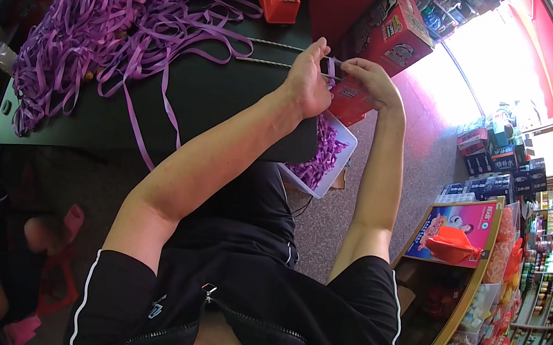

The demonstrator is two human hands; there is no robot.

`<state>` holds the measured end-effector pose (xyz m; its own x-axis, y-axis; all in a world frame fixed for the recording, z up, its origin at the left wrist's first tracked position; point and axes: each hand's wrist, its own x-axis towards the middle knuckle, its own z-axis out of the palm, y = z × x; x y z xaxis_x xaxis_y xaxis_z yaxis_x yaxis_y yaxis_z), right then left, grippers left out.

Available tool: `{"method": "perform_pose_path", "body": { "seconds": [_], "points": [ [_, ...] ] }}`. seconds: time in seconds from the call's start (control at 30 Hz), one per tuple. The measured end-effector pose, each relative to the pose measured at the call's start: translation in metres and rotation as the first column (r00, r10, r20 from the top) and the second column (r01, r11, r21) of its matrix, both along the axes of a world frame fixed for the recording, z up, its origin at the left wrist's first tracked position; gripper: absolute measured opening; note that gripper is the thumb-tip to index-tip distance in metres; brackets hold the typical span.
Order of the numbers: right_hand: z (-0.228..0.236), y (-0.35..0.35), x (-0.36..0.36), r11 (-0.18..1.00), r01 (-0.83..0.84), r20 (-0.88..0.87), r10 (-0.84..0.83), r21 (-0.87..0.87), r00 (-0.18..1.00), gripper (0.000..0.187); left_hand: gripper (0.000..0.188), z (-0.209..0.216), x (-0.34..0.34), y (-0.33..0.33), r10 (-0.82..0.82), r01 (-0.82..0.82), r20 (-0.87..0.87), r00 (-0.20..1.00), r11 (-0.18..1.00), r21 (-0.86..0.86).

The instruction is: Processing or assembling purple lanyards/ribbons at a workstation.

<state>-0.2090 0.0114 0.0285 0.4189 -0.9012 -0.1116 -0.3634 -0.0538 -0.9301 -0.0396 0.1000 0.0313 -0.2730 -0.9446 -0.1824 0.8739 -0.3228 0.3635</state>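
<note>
Roughly between the two hands, beyond the table's right end, a short purple strip stands nearly upright in the view, its long axis crossing a pair of pale twisted rods that run side by side from over the table toward the right. It lies just right of the left hand, which is the nearer of the two, and left of the fingertips of the right hand. The strip looks flat, narrow and slightly glossy, a lilac shade; its ends are lost among the fingers. The left hand is raised with its index finger pointing up, and whether its other fingers grip the strip or the rods I cannot tell. On the right hand, thumb and index finger are bent toward each other near the rods' ends; what, if anything, is pinched there is too small to make out. Just below the hands shows a red printed panel, and under it a white bin holding many purple pieces. Leftward, the dark table carries a large tangled heap of purple ribbon, loose loops trailing toward the rods, and a red tape dispenser near the far edge.
</note>
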Motion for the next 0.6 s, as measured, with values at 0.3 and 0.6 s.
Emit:
{"method": "perform_pose_path", "body": {
  "seconds": [0.3, 0.6],
  "points": [
    [0.039, -0.01, 0.031, 0.978, -0.209, -0.507, 0.169, -0.023, 0.845, 0.026, 0.074, -0.008, 0.003, -0.005, -0.057, 0.053, -0.052, 0.997, 0.996, -0.074],
    [0.028, -0.024, 0.028, 0.963, -0.249, -0.578, 0.147, -0.102, 0.803, 0.031, 0.076, -0.008, 0.002, -0.006, -0.07, 0.067, -0.035, 0.997, 0.995, -0.077]
  ]
}}
